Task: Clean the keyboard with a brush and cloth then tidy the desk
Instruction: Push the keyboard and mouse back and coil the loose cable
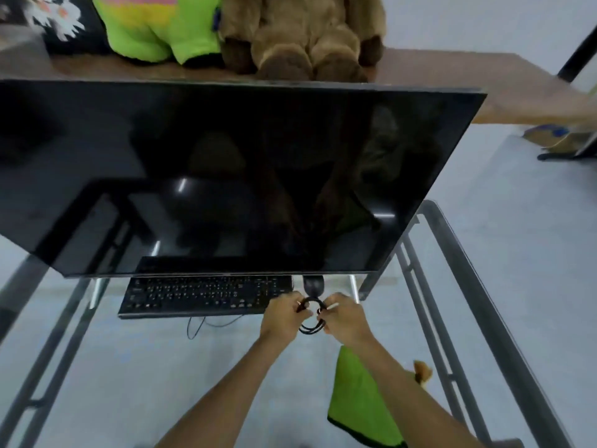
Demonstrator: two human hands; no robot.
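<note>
A large dark monitor (226, 176) fills most of the view, tilted over a glass-topped desk (478, 286) with a metal frame. Behind it, on a wooden surface, sit a brown plush bear (303, 37) and a bright green plush toy (161, 27). Below the monitor's lower edge lies the black keyboard (200, 297), flat on the glass, its thin cable trailing toward the viewer. A green cloth (361, 402) lies on the desk near the right forearm, partly covered by it. A small tan object at the cloth's right may be the brush, but it is too blurred to tell.

Just right of the keyboard, both hands meet around a small coil of black cable (310, 318). The left hand (284, 318) pinches the loops on one side; the right hand (345, 321) grips the other side, with a pale tip showing past its fingers.

This looks like the tidying stage. To do it well, keep the loops even, hold them firmly with one hand, and wrap the loose end snugly without kinking it.
</note>
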